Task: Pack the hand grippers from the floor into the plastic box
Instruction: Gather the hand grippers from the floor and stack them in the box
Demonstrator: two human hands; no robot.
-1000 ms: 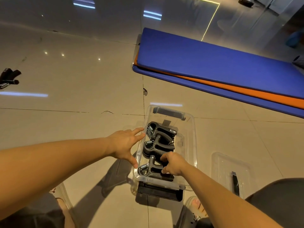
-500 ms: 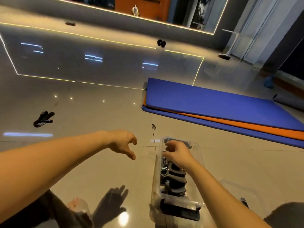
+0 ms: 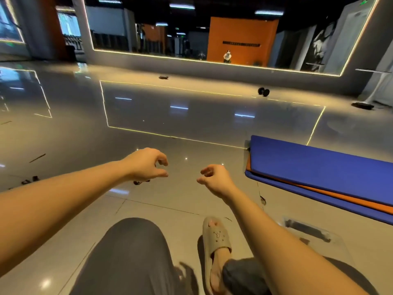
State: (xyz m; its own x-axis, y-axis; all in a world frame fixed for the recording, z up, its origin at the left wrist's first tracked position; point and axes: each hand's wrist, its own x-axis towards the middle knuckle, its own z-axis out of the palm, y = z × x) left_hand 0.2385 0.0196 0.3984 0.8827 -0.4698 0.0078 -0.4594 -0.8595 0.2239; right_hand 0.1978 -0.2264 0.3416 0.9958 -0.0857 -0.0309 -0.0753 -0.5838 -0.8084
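our left hand [image 3: 146, 165] and right hand [image 3: 214, 179] hang loosely curled, holding nothing; we count one dumbbell [image 3: 263, 91], one clear lid [image 3: 306, 228], and wall lettering [image 3: 241, 44] too blurred to read.

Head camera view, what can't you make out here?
- Dark thing on the floor: head view, mostly hidden behind the left hand.
- Clear plastic piece: head view, blurred, partly behind the right forearm; box or lid unclear.
- Dark bits far left: head view, too small to identify.
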